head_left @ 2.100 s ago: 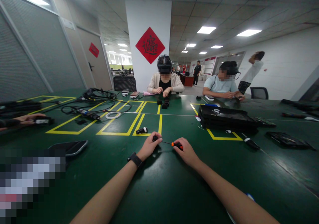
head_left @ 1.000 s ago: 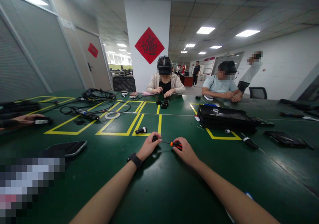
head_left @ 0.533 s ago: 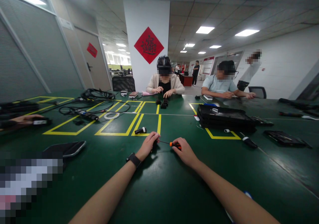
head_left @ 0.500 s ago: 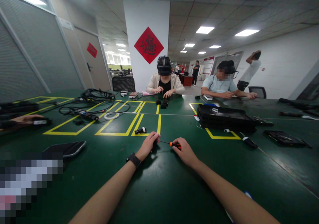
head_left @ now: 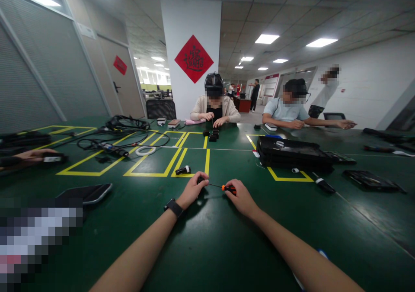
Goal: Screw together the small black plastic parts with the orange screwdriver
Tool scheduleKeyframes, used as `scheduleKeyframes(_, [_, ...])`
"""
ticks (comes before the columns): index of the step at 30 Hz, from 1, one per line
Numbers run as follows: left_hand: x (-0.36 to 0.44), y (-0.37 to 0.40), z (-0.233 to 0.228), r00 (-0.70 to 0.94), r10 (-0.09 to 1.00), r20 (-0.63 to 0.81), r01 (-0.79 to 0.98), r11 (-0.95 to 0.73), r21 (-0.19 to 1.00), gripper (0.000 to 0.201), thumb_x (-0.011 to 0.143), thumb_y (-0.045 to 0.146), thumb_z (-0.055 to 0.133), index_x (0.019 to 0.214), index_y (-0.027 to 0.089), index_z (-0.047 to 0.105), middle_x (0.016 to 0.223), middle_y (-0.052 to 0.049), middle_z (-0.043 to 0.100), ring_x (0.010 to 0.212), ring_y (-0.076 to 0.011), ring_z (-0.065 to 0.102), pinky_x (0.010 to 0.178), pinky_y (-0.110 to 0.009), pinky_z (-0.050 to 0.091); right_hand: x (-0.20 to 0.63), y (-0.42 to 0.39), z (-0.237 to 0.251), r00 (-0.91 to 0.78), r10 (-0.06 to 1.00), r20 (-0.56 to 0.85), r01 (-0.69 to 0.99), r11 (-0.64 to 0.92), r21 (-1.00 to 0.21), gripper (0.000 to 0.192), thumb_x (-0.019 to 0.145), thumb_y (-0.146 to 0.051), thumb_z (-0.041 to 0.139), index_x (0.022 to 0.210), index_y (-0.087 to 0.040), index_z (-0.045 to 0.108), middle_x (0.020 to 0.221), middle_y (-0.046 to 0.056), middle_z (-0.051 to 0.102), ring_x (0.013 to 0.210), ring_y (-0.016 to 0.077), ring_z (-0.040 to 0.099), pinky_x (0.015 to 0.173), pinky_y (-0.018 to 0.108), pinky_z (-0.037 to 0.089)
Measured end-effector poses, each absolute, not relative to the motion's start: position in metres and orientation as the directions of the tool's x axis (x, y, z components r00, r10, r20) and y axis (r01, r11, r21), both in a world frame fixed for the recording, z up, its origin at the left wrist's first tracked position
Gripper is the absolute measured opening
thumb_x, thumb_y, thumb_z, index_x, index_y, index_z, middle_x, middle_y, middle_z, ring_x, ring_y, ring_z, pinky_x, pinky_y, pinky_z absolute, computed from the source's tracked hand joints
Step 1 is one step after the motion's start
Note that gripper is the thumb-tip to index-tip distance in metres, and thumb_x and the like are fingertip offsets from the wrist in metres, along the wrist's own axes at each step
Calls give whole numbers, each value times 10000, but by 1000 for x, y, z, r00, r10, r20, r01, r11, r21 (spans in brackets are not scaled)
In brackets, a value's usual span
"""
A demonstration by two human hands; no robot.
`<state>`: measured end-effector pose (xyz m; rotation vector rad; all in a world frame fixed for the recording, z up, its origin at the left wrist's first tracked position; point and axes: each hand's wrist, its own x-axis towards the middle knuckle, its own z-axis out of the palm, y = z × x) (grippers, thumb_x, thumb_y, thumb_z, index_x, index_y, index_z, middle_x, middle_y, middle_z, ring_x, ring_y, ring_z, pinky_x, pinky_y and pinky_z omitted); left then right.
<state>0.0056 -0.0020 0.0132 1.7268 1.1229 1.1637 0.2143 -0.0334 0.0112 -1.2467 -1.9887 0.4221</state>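
In the head view my right hand (head_left: 239, 193) is closed around the orange-and-black handle of a screwdriver (head_left: 228, 189). Its thin shaft points left, with the tip at a small black part (head_left: 201, 180). My left hand (head_left: 193, 189) grips that part, its fingers wrapped over most of it, so its kind cannot be made out. Both hands are just above the green table (head_left: 207, 240). Beyond my left hand lies a small black cylindrical piece with a white band (head_left: 183, 170).
Tangled black cables (head_left: 126, 125) and a white ring (head_left: 145, 151) lie left, a dark flat device (head_left: 84, 194) nearer. Stacked black trays (head_left: 292, 151) stand right, beside a black handheld piece (head_left: 324, 185). Two people work across the table; another person's hand (head_left: 35, 155) shows at far left.
My left hand has turned slightly, showing more of the black part. The screwdriver stays against it. Across the table on the right, a person's arm has stretched further right.
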Motion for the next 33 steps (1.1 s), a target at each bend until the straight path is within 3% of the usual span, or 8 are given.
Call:
scheduleKeyframes(13, [6,1,8,210,917,339,277,-388,879,141,764,265,469,869,185,519,774,9,540,732,-141,502,713,-268,391,214,-31,11,-274,878,393,647,470,-601,163,830,-233,447,873,-176,594,876,47,561,867,163,487,801,306,376])
scheduleKeyframes(21, [6,0,10,199,926,322,284,-369,885,150,753,251,468,877,186,523,783,4,549,746,-146,511,721,-272,395,213,-33,12,-269,874,405,644,476,-599,135,771,-223,528,892,-186,575,898,43,555,873,172,485,796,312,384])
scheduleKeyframes(28, [6,2,6,194,923,332,290,-377,879,150,746,260,481,872,190,525,803,5,550,756,-148,508,725,-276,389,212,-33,14,-277,878,391,636,473,-610,175,828,-199,424,861,-180,595,875,46,563,873,164,491,814,312,378])
scheduleKeyframes(33, [6,1,8,196,916,350,290,-395,872,155,756,291,491,868,192,529,813,1,547,775,-152,500,737,-277,385,212,-34,14,-273,861,428,619,498,-608,132,778,-182,497,889,-191,570,898,35,562,875,166,489,804,314,382])
